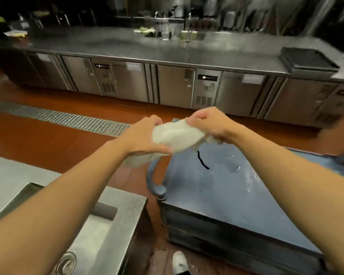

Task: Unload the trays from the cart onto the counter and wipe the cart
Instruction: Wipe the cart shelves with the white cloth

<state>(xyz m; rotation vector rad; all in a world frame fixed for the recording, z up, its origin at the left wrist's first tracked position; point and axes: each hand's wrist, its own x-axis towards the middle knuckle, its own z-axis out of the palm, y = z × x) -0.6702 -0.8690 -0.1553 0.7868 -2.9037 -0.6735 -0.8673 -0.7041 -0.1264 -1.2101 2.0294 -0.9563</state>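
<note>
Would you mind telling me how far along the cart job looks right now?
Unloading looks done: the cart top is bare, and dark trays sit on the counter. In hand: the left hand and right hand hold a white cloth above it. Left: wiping off the wet spots.

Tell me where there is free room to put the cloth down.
The blue cart top is bare between its handle and the black mark. The long counter is free left of the dark trays; near the taps it is crowded.
</note>
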